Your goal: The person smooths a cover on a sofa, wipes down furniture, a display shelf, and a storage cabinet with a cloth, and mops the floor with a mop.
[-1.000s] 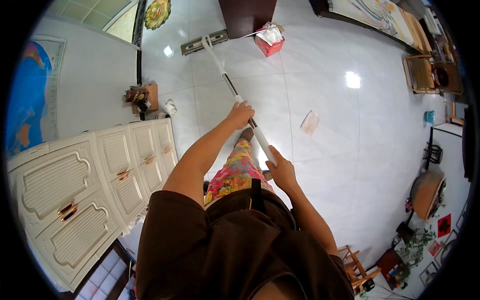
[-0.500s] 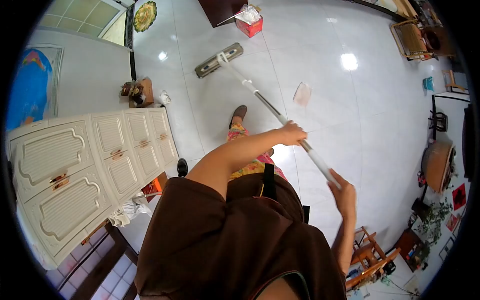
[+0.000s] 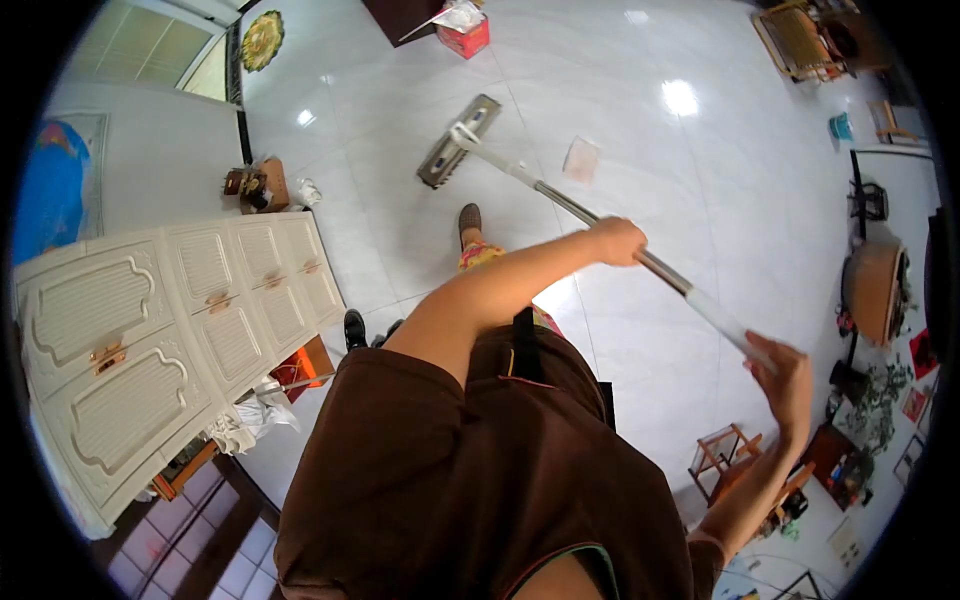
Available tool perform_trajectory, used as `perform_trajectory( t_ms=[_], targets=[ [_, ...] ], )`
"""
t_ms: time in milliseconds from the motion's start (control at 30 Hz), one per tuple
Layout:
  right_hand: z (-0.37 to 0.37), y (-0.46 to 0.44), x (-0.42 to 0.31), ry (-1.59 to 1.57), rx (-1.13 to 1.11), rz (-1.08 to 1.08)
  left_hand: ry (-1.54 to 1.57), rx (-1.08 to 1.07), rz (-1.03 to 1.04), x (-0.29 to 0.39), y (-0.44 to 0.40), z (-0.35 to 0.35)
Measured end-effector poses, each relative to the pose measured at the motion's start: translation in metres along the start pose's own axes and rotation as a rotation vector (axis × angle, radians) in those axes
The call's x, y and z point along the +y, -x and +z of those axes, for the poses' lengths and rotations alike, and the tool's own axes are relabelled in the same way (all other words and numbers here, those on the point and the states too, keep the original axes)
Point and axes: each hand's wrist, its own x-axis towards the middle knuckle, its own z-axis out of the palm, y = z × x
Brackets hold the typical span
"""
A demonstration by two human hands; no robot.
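A flat mop [image 3: 565,200] slants across the view, its head [image 3: 459,141] resting on the pale tiled floor at upper centre. My left hand [image 3: 618,242] is wrapped round the metal middle of the pole. Farther along, at the white grip near the pole's top end, my right hand [image 3: 779,372] closes round the handle, thumb and fingers bent about it. A thin pinkish-white sheet [image 3: 581,159] lies flat on the floor, to the right of the mop head and apart from it.
A white cabinet [image 3: 190,330] runs along the left, with black shoes [image 3: 354,329] beside it. A red box [image 3: 464,36] stands near a dark block at the top. Wooden chair [image 3: 726,462] at lower right; bamboo chair [image 3: 795,42] at upper right; blue bucket [image 3: 840,127] below that.
Both hands have swung to the right with the pole. The mop head has come nearer and turned more upright in view. The floor and furniture have shifted as the camera moved.
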Motion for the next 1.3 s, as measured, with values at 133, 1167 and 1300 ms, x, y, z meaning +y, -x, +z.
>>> perform_trajectory(
  t_ms=[133,1167,1300],
  targets=[
    [0.011,-0.047,-0.008,-0.025,-0.045,-0.11,-0.01,0.063,-0.147,-0.034,0.031,-0.02],
    [-0.165,-0.184,0.043,0.284,0.032,0.182,0.093,0.273,-0.113,-0.063,-0.209,-0.063],
    [-0.193,-0.167,0.057,0.288,0.174,0.327,0.147,0.269,-0.001,-0.026,-0.26,-0.068]
  ],
)
